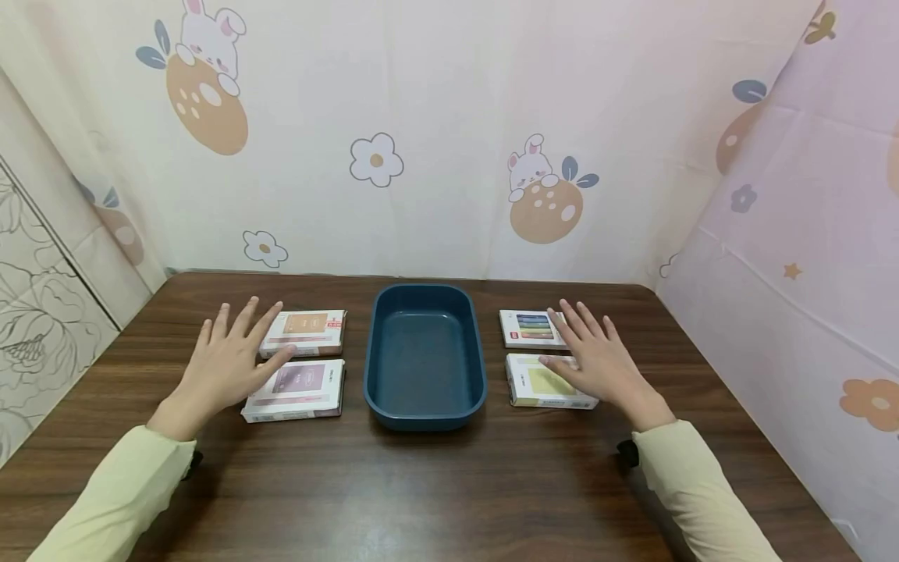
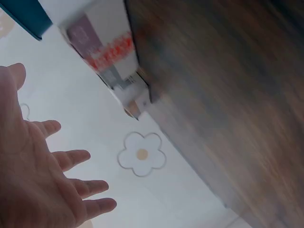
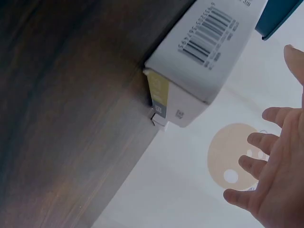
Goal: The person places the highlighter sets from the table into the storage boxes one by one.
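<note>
Fingers spread, my left hand (image 1: 226,365) is held over the outer side of two flat white boxes, gripping nothing. The nearer box (image 1: 298,390) has a purple panel and the farther box (image 1: 306,329) an orange one. My right hand (image 1: 602,361) is likewise spread over the outer side of two more boxes. One box (image 1: 548,382) carries a yellow panel; the other box (image 1: 530,328), behind it, shows coloured stripes and is partly covered by fingertips. In the wrist views, the left palm (image 2: 33,166) and right palm (image 3: 285,166) appear apart from the boxes.
A dark blue rectangular tub (image 1: 424,417) stands between the two pairs of boxes. Everything rests on a dark wooden table (image 1: 421,499). A patterned curtain (image 1: 449,156) hangs behind the table and along its right side.
</note>
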The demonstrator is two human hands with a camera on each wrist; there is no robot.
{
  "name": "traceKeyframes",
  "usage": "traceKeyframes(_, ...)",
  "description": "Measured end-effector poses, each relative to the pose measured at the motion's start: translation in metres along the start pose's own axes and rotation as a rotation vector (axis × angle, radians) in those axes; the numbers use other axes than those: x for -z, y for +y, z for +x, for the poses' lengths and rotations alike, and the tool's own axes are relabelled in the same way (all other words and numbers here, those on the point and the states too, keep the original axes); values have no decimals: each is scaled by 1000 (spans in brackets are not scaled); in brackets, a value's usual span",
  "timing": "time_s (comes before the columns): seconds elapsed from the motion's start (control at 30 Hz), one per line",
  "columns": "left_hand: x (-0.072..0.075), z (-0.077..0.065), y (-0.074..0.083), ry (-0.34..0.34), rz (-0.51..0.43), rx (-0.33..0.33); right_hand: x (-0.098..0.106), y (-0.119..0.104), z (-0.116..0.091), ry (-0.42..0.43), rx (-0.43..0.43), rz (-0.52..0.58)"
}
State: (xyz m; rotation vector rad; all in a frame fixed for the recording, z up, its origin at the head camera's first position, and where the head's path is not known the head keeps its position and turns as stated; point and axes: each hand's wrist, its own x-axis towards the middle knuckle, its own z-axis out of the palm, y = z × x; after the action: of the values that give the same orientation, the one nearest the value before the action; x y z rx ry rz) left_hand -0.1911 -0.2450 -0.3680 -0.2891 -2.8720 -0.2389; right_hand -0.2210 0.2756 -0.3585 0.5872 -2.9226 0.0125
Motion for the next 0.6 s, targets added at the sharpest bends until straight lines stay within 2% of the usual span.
traceKeyframes(0.2, -2, 2, 16, 8, 1, -51, -1, -6, -1, 8, 56, -1)
traceKeyframes(0.4, -7, 5, 32, 8, -9, -83, -4, -10, -2, -36, 92, -19)
traceKeyframes(0.6, -12, 6, 44, 47, -1, -155, -7, -13, -4, -75, 120, -9)
